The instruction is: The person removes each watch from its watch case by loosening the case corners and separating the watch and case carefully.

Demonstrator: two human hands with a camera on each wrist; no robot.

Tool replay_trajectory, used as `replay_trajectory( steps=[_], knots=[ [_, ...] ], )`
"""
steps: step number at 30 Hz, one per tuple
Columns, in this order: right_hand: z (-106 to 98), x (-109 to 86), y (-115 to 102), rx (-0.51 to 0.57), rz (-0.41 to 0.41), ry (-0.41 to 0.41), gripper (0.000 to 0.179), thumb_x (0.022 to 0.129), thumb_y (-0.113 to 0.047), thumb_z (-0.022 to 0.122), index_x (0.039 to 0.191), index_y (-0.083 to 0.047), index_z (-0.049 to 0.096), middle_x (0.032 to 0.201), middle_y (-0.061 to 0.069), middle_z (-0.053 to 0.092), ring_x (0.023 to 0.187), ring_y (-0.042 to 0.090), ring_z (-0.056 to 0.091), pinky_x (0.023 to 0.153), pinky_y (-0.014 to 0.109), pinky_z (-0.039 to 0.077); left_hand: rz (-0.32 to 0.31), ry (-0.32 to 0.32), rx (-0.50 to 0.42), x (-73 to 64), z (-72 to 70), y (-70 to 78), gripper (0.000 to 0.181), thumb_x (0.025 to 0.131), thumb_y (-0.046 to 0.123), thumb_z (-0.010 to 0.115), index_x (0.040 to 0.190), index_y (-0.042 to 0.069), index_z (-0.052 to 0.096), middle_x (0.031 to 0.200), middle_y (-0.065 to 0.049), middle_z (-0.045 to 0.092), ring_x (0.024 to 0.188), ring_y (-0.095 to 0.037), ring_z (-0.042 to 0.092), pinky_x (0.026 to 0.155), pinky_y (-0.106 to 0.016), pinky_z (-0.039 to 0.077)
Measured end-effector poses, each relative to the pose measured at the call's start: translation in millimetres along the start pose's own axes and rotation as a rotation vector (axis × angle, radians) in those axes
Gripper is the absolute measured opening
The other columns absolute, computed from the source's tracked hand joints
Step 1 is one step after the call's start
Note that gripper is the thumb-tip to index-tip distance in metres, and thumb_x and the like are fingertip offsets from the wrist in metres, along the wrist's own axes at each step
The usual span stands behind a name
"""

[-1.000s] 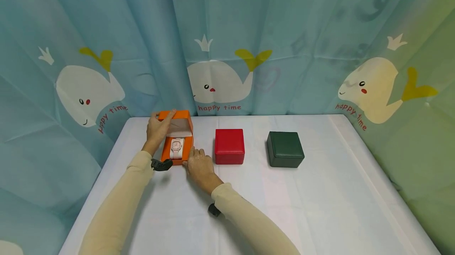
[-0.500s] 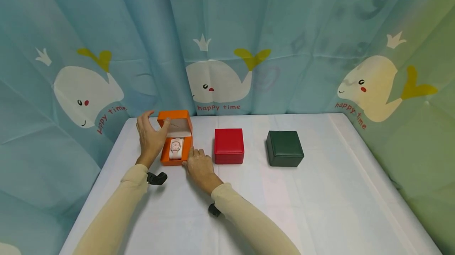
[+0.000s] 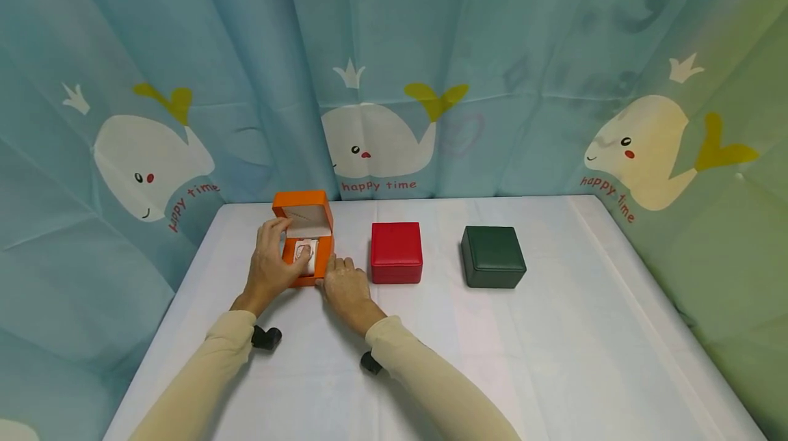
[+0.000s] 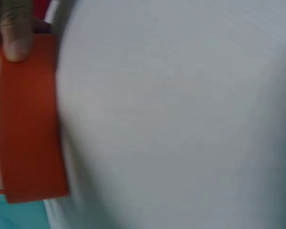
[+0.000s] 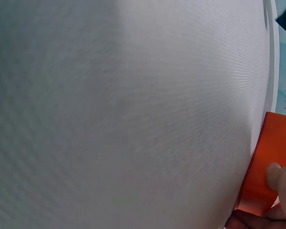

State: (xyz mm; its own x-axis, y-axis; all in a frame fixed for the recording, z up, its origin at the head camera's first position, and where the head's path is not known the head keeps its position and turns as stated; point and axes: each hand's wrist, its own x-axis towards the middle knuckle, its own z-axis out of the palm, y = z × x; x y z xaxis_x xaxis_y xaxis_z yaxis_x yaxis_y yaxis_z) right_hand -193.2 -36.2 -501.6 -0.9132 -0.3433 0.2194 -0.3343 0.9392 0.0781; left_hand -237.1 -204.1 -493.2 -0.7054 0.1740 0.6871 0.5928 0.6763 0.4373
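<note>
An orange watch box (image 3: 326, 249) stands on the table with its lid (image 3: 300, 198) raised. A white watch (image 3: 312, 262) with a squarish face lies inside, partly covered by a thumb. That thumb belongs to my left hand (image 3: 271, 269), spread over the box's left side with its fingers near the open lid; their tips are partly hidden. At the front right corner my right hand (image 3: 347, 290) grips the box. In the right wrist view its thumb (image 5: 274, 175) presses on the orange wall (image 5: 264, 152). The left wrist view shows the box's front (image 4: 31, 119) up close.
To the right of the orange box stand a closed red box (image 3: 397, 253) and a closed dark green box (image 3: 494, 256). A white cloth covers the table (image 3: 554, 352). Behind it hangs a blue curtain (image 3: 523, 154) with whale prints.
My left hand has let go of the lid, drawn back to the left, then come forward over the watch. The lid stays raised. My right hand keeps its place at the box corner.
</note>
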Motion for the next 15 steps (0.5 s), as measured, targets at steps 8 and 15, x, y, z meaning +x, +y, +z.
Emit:
replay_trajectory(
  steps=[8, 15],
  knots=[
    [2, -1.0, 1, -0.021, -0.004, 0.070, 0.061, 0.098, -0.050, 0.063, 0.135, -0.001, 0.063, 0.104, 0.003, 0.070, 0.090, 0.016, 0.063, 0.063, 0.028, 0.055, -0.056, -0.273, -0.009, -12.0, 1.5, -7.7, 0.070, 0.080, 0.017, 0.074, 0.140, -0.005, 0.048, 0.137, -0.025, 0.050, 0.123, -0.040, 0.043, 0.102, -0.060, 0.039],
    [1, -2.0, 1, -0.026, -0.003, 0.075, 0.062, 0.097, -0.050, 0.065, 0.135, -0.001, 0.063, 0.103, 0.003, 0.069, 0.090, 0.016, 0.063, 0.062, 0.027, 0.054, -0.106, -0.413, 0.041, -12.4, -1.9, -8.2, 0.073, 0.082, 0.020, 0.071, 0.146, -0.003, 0.045, 0.144, -0.027, 0.045, 0.132, -0.042, 0.040, 0.105, -0.063, 0.033]
  ],
)
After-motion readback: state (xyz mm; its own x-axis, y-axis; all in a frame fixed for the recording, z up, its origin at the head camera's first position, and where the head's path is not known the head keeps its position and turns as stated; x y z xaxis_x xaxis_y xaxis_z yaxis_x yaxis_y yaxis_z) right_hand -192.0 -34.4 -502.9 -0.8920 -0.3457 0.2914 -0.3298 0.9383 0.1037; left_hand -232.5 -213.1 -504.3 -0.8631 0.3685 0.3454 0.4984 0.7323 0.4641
